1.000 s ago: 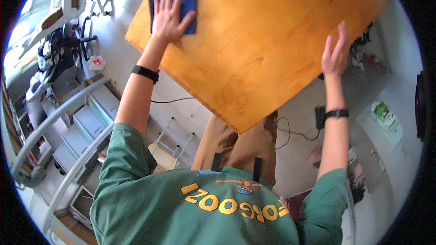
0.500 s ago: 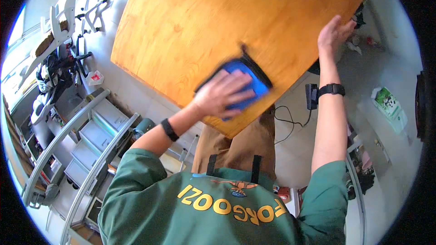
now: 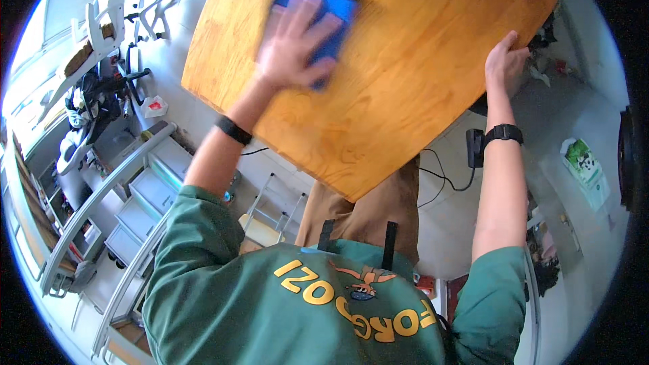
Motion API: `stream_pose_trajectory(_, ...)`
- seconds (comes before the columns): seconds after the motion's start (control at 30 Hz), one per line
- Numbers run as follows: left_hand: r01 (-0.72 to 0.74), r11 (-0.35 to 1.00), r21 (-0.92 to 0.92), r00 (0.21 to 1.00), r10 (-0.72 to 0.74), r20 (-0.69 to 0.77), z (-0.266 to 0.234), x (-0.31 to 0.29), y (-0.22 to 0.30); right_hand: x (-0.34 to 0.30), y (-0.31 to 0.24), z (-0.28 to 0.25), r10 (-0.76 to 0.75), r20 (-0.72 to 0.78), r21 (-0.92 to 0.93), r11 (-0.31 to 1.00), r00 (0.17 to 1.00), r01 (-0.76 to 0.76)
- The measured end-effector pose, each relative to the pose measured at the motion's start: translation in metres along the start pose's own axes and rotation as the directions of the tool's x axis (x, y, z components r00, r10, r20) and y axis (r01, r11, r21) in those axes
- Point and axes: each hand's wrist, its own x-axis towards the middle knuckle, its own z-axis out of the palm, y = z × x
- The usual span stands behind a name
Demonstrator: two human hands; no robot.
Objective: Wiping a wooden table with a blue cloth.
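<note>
A wooden tabletop [image 3: 385, 108] with a warm orange-brown grain tilts across the upper middle, its near corner by my legs. On its far left part lies a flat blue pad [image 3: 334, 17] with black edging and a dark strip at its far end; motion blurs it. My left hand [image 3: 294, 44] presses down on the pad, palm down and fingers spread. At the tabletop's right edge, my right hand [image 3: 506, 64] grips the rim, the thumb on top and the fingers over the side, partly hidden.
Metal rails [image 3: 108, 209] and grey drawers [image 3: 138, 206] stand at the left, with a white chair [image 3: 101, 20] beyond. A black power adapter [image 3: 475, 147] hangs with its cable below the right edge. At the right lies a green-and-white bag [image 3: 585, 169].
My left hand has slid the blue pad from the near corner up and leftward across the tabletop. My right hand has stayed at the right edge, and the view has shifted slightly.
</note>
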Motion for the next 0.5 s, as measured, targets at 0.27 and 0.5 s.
stream_pose_trajectory(0.27,-0.337,0.907,-0.251,0.854,0.407,0.323,0.051,-0.128,0.184,0.005,0.012,0.025,-0.025,-0.034,0.142,0.989,0.999,0.029)
stream_pose_trajectory(0.5,-0.125,0.992,-0.018,0.956,0.126,0.265,0.017,-0.236,0.072,0.023,0.028,0.021,0.017,-0.067,-0.012,1.000,0.998,-0.018)
